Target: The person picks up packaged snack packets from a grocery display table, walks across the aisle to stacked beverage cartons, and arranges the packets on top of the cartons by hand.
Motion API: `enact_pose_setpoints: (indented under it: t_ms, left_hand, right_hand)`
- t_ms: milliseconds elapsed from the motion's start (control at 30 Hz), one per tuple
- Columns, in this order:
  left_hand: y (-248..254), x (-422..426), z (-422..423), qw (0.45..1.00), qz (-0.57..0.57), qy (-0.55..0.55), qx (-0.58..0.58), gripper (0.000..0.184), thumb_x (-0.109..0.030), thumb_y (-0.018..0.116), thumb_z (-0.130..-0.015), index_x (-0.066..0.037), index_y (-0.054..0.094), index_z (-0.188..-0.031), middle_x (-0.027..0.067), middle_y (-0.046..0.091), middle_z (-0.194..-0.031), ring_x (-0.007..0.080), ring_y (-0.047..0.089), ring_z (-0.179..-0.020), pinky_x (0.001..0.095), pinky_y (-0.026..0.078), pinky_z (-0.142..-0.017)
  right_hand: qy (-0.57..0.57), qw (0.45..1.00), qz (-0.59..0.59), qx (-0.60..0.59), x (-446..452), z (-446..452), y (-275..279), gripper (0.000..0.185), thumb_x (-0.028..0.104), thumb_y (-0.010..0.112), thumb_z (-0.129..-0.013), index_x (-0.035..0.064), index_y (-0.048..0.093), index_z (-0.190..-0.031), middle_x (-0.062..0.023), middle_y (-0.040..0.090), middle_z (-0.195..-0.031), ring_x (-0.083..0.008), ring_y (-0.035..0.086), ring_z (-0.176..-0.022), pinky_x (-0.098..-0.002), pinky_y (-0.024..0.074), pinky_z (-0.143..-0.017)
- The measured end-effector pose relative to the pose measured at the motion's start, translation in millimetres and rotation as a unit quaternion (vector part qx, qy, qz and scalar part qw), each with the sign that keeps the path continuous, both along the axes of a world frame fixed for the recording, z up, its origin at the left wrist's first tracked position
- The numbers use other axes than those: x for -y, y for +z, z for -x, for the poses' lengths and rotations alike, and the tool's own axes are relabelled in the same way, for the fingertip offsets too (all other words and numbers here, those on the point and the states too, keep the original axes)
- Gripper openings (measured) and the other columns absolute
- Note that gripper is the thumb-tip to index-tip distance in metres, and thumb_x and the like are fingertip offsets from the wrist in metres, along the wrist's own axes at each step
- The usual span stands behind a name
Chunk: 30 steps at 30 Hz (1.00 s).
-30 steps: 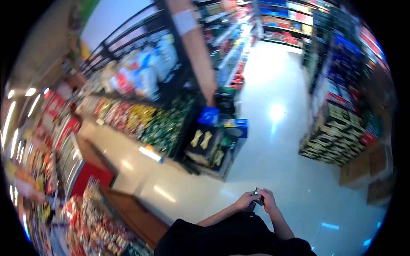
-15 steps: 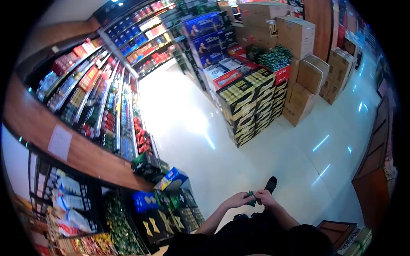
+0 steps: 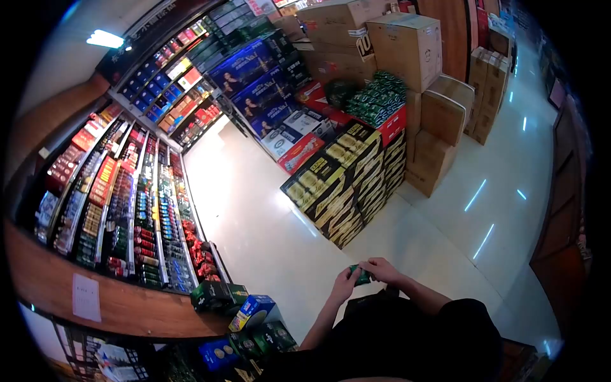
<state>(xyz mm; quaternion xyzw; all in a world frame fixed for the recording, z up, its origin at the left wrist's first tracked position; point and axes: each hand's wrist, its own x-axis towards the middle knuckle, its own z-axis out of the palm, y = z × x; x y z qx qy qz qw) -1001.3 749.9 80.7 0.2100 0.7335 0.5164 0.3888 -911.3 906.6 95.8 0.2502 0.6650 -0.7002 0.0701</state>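
A small shiny green packet (image 3: 363, 277) is between my two hands, held low in front of my body. My left hand (image 3: 344, 284) grips its left side with bent fingers. My right hand (image 3: 383, 270) pinches its upper right edge with the fingertips. Whatever is inside the packet cannot be seen. Beyond my hands, on the floor, stands a stack of black-and-gold cartons (image 3: 344, 191). A heap of similar-looking green packets (image 3: 380, 99) lies in a red box on top of the pile.
Stocked shelves (image 3: 133, 216) line the left side behind a wooden counter (image 3: 140, 309). Brown cardboard boxes (image 3: 404, 51) are piled at the back right. Blue cartons (image 3: 251, 83) stand behind the black-and-gold stack. Glossy tile floor (image 3: 445, 235) runs along the right.
The camera view has shifted, and the carton stack appears lower and further left. Both hands, still on the green packet, appear higher and slightly left, with the right hand now above the left.
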Motion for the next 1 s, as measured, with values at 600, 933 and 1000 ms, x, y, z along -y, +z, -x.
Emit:
enact_pose_setpoints:
  t_ms: [600,933,1000]
  left_hand:
    - [6.2,-291.6,183.5,0.987,0.061,-0.120,-0.082,0.047,-0.044,0.045,-0.094,0.001,0.060,-0.100,0.0182,0.064,-0.088,0.0263,0.062,-0.084,0.0346,0.045,-0.075]
    - [51.8,-464.7,294.7,0.970,-0.024,-0.198,-0.142,0.049,-0.047,0.051,-0.090,0.002,0.059,-0.091,0.0183,0.062,-0.074,0.0290,0.062,-0.069,0.0366,0.046,-0.064]
    - [52.5,-480.4,305.9,0.976,-0.037,-0.181,-0.116,0.046,-0.043,0.053,-0.090,0.003,0.058,-0.092,0.0176,0.062,-0.075,0.0259,0.060,-0.069,0.0351,0.046,-0.064]
  right_hand:
    - [-0.094,0.993,0.070,-0.017,-258.1,148.4,11.3,0.028,0.032,0.057,-0.091,0.0055,0.057,-0.081,-0.0009,0.052,-0.063,-0.0088,0.048,-0.054,-0.0228,0.0378,-0.049]
    - [-0.192,0.980,0.011,-0.043,-405.1,236.1,39.0,0.024,0.032,0.055,-0.093,0.0083,0.059,-0.095,0.0028,0.052,-0.073,-0.0061,0.044,-0.062,-0.0220,0.0366,-0.055]
    - [-0.184,0.982,0.006,-0.045,-423.8,249.3,34.9,0.024,0.032,0.055,-0.093,0.0085,0.059,-0.097,0.0032,0.052,-0.074,-0.0057,0.044,-0.063,-0.0221,0.0368,-0.056]
